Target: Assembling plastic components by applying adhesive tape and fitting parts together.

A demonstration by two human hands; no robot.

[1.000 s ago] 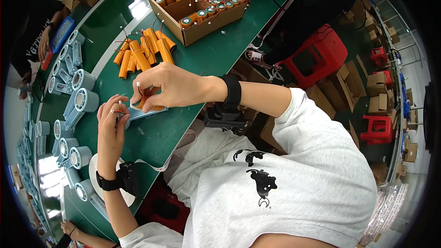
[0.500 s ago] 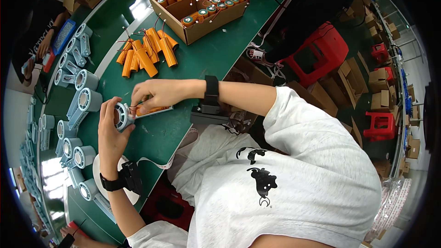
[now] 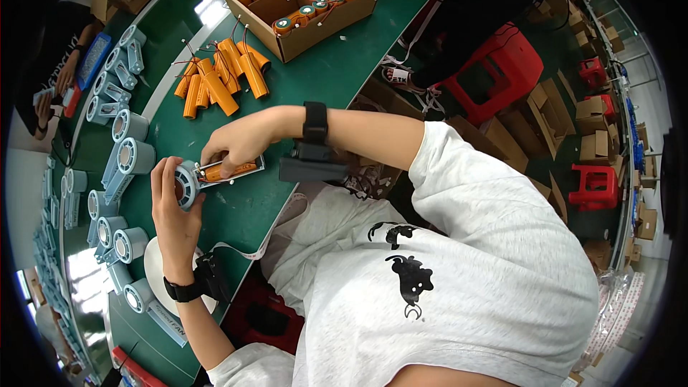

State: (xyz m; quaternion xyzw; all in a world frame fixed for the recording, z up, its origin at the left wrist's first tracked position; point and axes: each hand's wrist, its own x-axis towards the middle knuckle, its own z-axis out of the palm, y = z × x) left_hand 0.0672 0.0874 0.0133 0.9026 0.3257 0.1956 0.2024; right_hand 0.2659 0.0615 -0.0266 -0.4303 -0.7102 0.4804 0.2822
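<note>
My left hand (image 3: pixel 174 204) is closed around the round head of a light-blue handheld fan (image 3: pixel 188 185), its thumb along the near side. The fan's handle lies open like a trough, pointing right across the table. Inside it rests an orange cylindrical battery pack (image 3: pixel 244 169), with thin wires at the end by the fan head. My right hand (image 3: pixel 240 142) reaches over from the right, thumb and fingers closed on the battery pack; part of the pack is hidden beneath them. Both wrists wear black straps with small black boxes.
Behind my hands lies a pile of orange battery packs (image 3: pixel 218 79). A cardboard box (image 3: pixel 315 36) of wired packs stands beyond it. Several light-blue fans (image 3: pixel 134 156) line the left side, near a white tape roll (image 3: pixel 159 272). A co-worker's hands (image 3: pixel 61 86) show far left. Red stools (image 3: pixel 494 75) stand right.
The view has shifted slightly. My right fingers have moved from the wires by the fan head onto the battery pack, and more of the open handle shows. My left hand keeps its hold.
</note>
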